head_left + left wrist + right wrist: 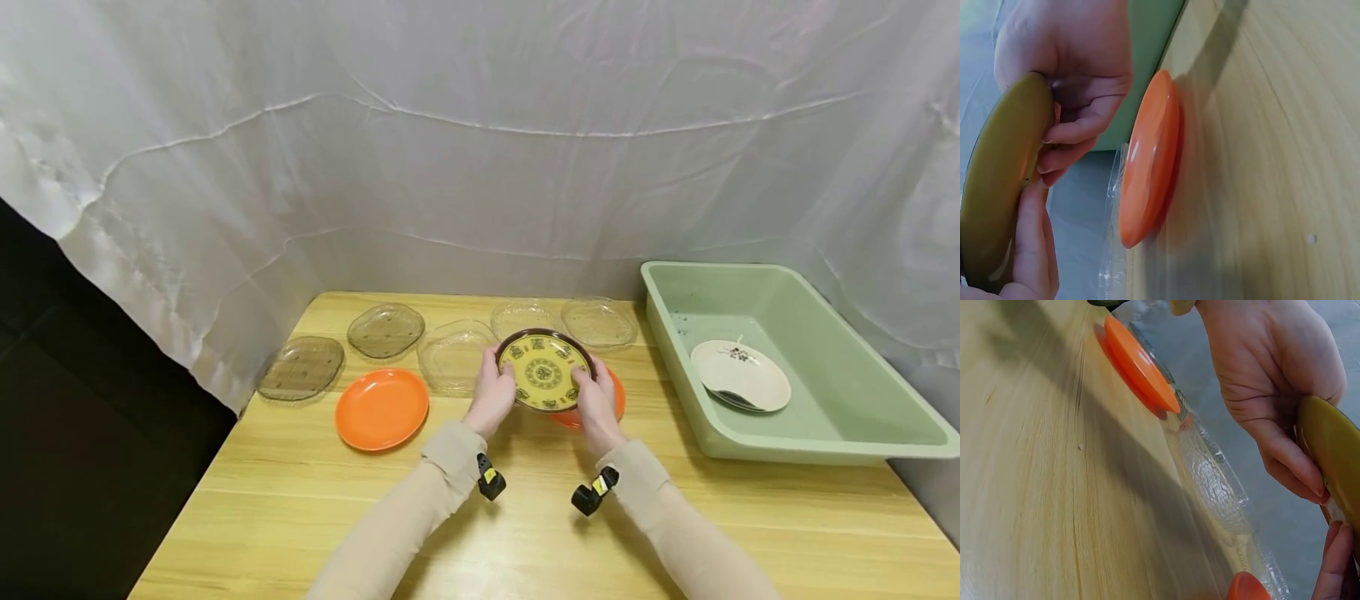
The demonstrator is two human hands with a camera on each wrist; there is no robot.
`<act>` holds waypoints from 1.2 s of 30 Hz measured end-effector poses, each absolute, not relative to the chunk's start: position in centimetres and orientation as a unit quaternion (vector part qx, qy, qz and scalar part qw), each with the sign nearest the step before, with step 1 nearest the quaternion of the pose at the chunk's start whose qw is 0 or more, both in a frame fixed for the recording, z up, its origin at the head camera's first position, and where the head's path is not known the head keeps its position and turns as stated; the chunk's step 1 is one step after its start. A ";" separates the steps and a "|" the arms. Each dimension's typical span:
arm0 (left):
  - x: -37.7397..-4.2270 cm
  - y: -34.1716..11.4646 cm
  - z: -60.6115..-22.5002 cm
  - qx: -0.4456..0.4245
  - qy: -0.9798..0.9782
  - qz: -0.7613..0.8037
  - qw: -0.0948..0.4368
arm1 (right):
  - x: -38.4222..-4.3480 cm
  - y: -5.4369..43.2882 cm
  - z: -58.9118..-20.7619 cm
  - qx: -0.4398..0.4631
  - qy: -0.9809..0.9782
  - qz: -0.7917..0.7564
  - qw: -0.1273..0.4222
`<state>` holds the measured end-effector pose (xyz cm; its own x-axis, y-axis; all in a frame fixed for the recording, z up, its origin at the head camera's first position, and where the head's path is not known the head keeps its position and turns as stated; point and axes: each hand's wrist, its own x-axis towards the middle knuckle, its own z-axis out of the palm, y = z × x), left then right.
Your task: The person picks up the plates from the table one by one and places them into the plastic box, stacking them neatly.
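Both hands hold a yellow plate [543, 372] with a dark brown rim and black patterns, tilted above the table. My left hand [491, 396] grips its left edge and my right hand [597, 408] its right edge, thumbs on the upper face. In the left wrist view the plate's plain olive underside [1000, 181] shows, fingers curled beneath it. Below and partly hidden by the plate and right hand is an orange plate [618, 392]. Another orange plate [382, 408] lies left of the left hand.
Two brownish glass plates [302, 367] lie at the table's left. Several clear glass plates [456, 357] line the back. At right stands a green basin [825, 450] containing a white plate [742, 375] with a floral print, resting on something dark-edged. A grey-white curtain [480, 183] hangs behind.
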<state>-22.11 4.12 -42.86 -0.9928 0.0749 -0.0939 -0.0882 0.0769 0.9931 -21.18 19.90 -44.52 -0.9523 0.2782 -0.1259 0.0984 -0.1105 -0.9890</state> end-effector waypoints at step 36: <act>-22.5 2.9 -44.0 0.105 0.803 0.584 0.053 | -20.7 23.0 -42.2 -0.160 -0.671 0.723 0.044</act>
